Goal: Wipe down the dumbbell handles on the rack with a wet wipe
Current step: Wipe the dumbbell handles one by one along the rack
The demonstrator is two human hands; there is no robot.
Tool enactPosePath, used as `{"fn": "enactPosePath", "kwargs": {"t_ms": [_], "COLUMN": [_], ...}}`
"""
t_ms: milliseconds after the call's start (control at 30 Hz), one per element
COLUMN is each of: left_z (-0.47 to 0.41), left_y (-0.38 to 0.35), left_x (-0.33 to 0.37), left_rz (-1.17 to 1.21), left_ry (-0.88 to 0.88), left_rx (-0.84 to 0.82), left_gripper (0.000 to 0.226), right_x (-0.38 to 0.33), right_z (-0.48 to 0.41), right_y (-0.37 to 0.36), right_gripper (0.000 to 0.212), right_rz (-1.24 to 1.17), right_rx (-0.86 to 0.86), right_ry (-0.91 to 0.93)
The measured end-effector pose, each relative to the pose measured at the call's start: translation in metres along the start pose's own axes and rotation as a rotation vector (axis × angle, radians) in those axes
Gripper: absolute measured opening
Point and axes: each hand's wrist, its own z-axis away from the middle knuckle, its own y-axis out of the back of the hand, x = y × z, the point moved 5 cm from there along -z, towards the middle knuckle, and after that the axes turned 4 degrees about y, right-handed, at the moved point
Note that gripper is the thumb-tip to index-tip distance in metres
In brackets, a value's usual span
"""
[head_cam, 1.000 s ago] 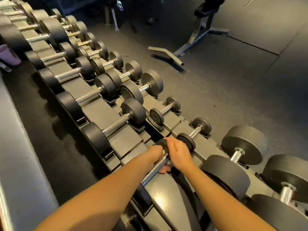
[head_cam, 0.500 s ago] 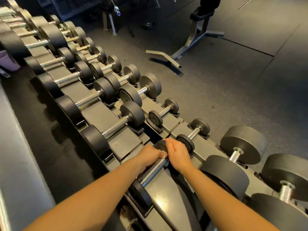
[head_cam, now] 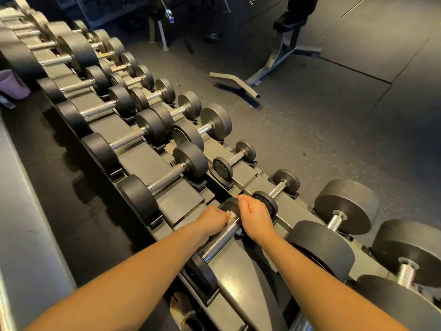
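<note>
Rack (head_cam: 181,204) holds dumbbell (head_cam: 220,237) | left hand (head_cam: 211,222) grips wipe (head_cam: 232,215) | right hand (head_cam: 254,216) grips dumbbell

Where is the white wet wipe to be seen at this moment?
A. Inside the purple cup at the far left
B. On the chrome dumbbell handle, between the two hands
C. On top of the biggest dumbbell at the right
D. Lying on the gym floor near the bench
B: a white scrap of the wet wipe peeks out on the dumbbell handle, at the edge of the left hand and close beside the right hand.
</note>
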Motion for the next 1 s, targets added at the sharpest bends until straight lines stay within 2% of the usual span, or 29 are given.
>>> {"fn": "enactPosePath", "kwargs": {"t_ms": [233,300,433,533,600,700,800,867,1000], "left_z": [0.032,0.029,0.011,0.011,0.016,0.031,0.045,0.045,0.030], "left_y": [0.039,0.035,0.016,0.010,0.018,0.040,0.050,0.049,0.030], "left_x": [-0.016,-0.014,-0.001,0.001,-0.005,-0.014,-0.023,-0.026,-0.006], "left_rz": [-0.642,-0.648,-0.307,-0.243,-0.279,-0.464,-0.619,-0.642,-0.507], "left_ry": [-0.023,-0.042,-0.067,-0.067,-0.076,-0.094,-0.107,-0.108,-0.193], "left_rx": [-0.260,-0.229,-0.017,0.016,-0.036,-0.151,-0.220,-0.157,0.226], "left_gripper": [0.014,0.023,0.017,0.019,0.014,0.029,0.030,0.032,0.021], "right_x": [0.000,0.000,0.000,0.000,0.001,0.000,0.000,-0.001,-0.005], "right_z": [0.001,0.001,0.000,0.001,0.002,0.003,0.003,0.003,0.005], "right_y": [0.000,0.000,-0.001,-0.001,-0.001,0.000,0.002,0.002,0.002], "right_gripper": [0.041,0.041,0.040,0.040,0.043,0.044,0.044,0.044,0.042], "right_rz": [-0.012,-0.016,-0.010,-0.013,-0.016,-0.020,-0.029,-0.024,-0.026], "right_rx": [-0.003,0.005,0.019,0.017,0.013,0.012,0.012,0.009,0.015], "right_ry": [-0.010,-0.011,-0.012,-0.019,-0.030,-0.043,-0.055,-0.056,-0.052]}}
